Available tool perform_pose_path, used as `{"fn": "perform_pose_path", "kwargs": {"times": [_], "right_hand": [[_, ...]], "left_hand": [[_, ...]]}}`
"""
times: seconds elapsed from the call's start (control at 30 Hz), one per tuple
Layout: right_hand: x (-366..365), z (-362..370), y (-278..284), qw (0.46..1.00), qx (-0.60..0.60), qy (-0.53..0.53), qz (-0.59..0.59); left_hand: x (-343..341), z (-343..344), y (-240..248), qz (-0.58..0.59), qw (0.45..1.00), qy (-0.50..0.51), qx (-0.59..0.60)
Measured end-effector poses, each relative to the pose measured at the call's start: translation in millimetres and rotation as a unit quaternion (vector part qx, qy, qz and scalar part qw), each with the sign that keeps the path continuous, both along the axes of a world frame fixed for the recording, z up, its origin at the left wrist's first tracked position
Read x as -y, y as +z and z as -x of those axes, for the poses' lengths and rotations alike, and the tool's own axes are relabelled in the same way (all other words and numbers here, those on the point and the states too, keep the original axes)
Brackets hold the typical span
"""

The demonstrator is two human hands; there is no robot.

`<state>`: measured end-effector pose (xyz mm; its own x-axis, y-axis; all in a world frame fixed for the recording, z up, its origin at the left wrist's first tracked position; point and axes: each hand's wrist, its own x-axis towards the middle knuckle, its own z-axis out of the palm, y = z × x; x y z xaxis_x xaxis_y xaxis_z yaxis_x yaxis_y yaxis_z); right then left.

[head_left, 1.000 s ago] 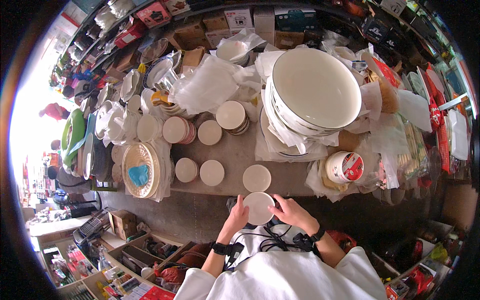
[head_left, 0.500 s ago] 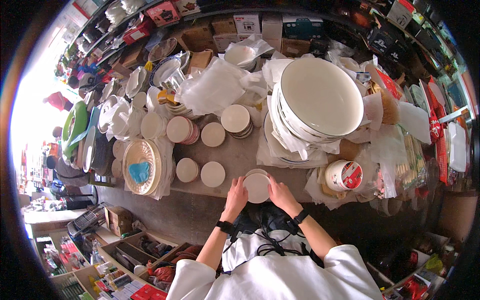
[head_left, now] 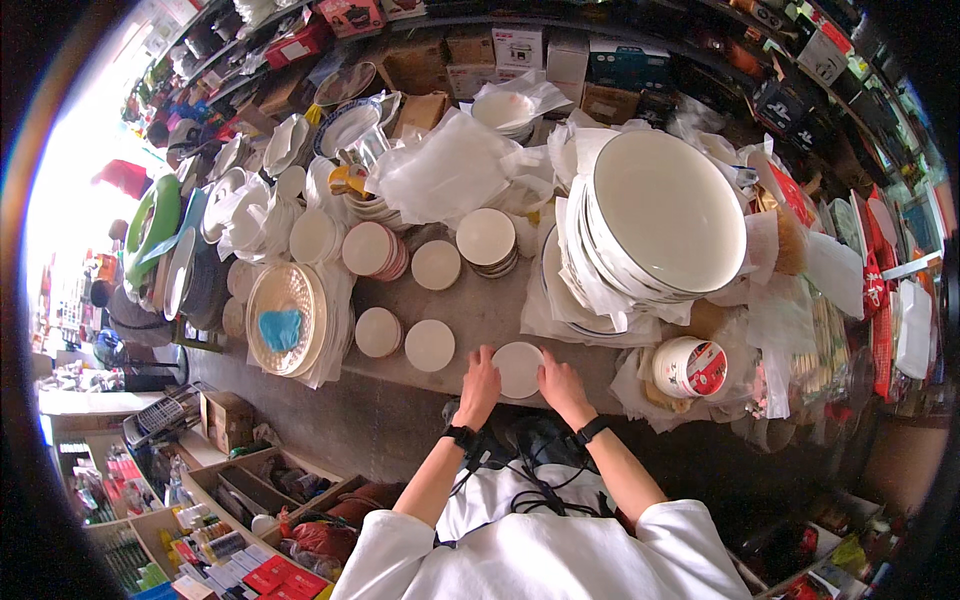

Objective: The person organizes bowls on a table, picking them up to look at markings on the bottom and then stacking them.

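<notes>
A small round white plate [head_left: 518,370] is at the table's front edge, straight ahead of me. My left hand [head_left: 482,380] has its fingers curled at the plate's left rim. Against the right rim, my right hand [head_left: 563,384] holds it the same way. Whether more plates lie under this one is hidden. To the left, a white plate stack [head_left: 430,345] and another small stack [head_left: 378,332] stand closest to my left hand. Behind them are a pink-edged stack [head_left: 370,249], a white stack [head_left: 436,265] and a taller stack [head_left: 486,235].
Large nested white bowls [head_left: 668,215] with paper between them tower at the right. A white-and-red tub [head_left: 690,367] stands in front of them. Gold-rimmed oval dishes [head_left: 287,320] holding a blue piece are at the left. Boxes [head_left: 515,45] line the back; open bins [head_left: 280,490] sit behind me.
Both hands have moved slightly away from me over the table with the plate. A second plate rim seen behind it before no longer shows. The view has shifted a little.
</notes>
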<state>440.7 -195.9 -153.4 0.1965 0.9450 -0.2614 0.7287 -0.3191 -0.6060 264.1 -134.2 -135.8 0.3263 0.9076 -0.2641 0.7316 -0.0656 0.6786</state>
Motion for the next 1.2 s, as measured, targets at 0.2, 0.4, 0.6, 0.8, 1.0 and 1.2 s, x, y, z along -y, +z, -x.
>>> {"fn": "perform_pose_path", "kwargs": {"times": [0.2,0.4,0.6,0.8,1.0,1.2], "right_hand": [[1.5,3.6,-2.0,1.0,-0.006,-0.025,-0.011],[0.6,5.9,-2.1,0.999,0.013,-0.03,-0.016],[0.1,5.2,-5.3,0.999,-0.002,-0.043,-0.015],[0.6,1.7,10.1,1.0,0.012,-0.006,-0.01],[18.6,-8.8,-1.0,0.994,-0.078,-0.062,0.038],[50.5,-28.1,-25.4,0.993,-0.096,-0.069,-0.024]], "left_hand": [[3.1,-1.9,-3.5,-0.043,0.999,-0.005,0.014],[2.4,-3.0,-0.6,-0.041,0.999,0.002,0.008],[0.4,-4.5,0.7,-0.051,0.998,-0.004,0.022],[0.7,-1.4,-7.0,-0.038,0.999,0.008,0.021],[-5.5,26.7,-34.1,0.074,0.97,0.18,0.148],[-4.4,99.4,-78.4,0.124,0.866,0.451,0.175]]}}
